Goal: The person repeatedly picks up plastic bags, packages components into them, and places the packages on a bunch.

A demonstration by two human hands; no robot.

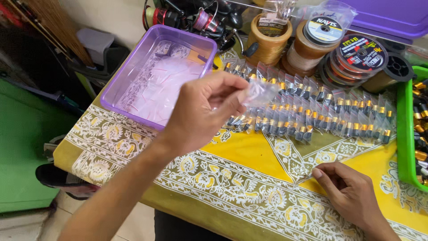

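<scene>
My left hand (203,109) is raised over the table and pinches a small clear plastic bag (262,92) between thumb and fingers. Behind it, rows of small clear bags holding black and gold parts (312,114) lie on the yellow patterned cloth (240,156). My right hand (350,192) rests on the cloth near the front right with its fingers curled; whether it holds anything is hidden.
A purple tray (129,114) with empty clear bags sits at the left. Spools of line (312,42) and fishing reels (200,18) stand at the back, under a purple lid (392,15). A green bin (405,134) with gold parts is at the right edge.
</scene>
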